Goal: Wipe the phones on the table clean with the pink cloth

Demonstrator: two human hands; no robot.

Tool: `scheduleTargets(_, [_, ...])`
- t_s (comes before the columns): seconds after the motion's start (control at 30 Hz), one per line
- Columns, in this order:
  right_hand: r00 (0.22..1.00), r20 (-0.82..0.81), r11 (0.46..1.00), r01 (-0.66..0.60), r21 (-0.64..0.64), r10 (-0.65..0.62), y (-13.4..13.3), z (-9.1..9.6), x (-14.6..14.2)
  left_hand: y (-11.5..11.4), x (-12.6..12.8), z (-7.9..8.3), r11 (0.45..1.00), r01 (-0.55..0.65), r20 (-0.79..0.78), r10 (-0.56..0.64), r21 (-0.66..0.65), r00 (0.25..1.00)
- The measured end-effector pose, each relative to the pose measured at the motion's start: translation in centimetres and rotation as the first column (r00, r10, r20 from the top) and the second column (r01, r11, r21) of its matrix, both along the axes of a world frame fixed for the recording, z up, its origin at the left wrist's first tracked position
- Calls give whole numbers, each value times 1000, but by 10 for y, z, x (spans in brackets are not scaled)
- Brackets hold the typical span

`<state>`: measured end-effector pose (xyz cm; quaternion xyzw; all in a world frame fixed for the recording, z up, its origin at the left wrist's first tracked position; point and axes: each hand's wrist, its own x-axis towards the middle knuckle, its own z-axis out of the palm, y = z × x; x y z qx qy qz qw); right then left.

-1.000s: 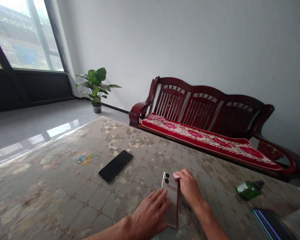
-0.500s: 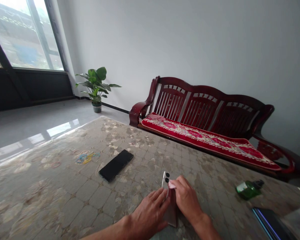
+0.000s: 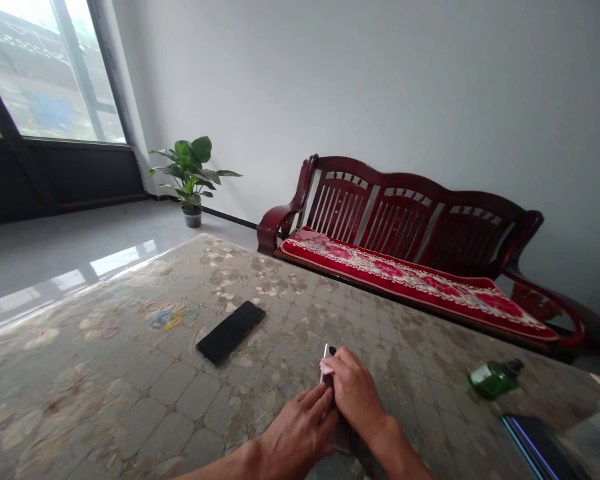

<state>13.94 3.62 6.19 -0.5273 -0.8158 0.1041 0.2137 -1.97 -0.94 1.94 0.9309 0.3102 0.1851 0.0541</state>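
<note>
Low over the table, a smartphone [image 3: 343, 441] with a dark round camera lens and a pale edge is partly hidden by my hands. My left hand [image 3: 296, 428] grips its side, fingers together along the body. A small pale pink cloth [image 3: 325, 366] is pinched in my right hand [image 3: 359, 388] and pressed against the phone's upper end, next to the lens. The right hand covers much of the phone's back. Left of my hands a black phone [image 3: 231, 332] lies flat with its dark screen up.
Several coloured rubber bands [image 3: 170, 317] lie at the left of the patterned tablecloth [image 3: 170, 407]. A green pump bottle [image 3: 495, 379] lies on its side at the right, near a dark phone with a blue edge [image 3: 543, 443]. A red-wood bench [image 3: 415, 213] stands beyond.
My right hand has slid left across the phone's upper end with the cloth, now covering one of the two lenses. The phone seems tilted more on its side. My left hand keeps its grip.
</note>
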Motion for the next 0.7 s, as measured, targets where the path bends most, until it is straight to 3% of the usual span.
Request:
scheduleTargets(0.23, [995,-26,985,-96,-142,93,-6,7,3,-2,0,5,1000,26,41,-26,-5,999])
scheduleTargets(0.5, [1000,-26,999,-17,-47,16,4,-2,-1,-2,1,0,999,36,37,-36,5,999])
scheduleTargets(0.7, [980,-119,974,-176,-141,160,-15,6,7,-2,0,2,997,63,-27,-62,33,998])
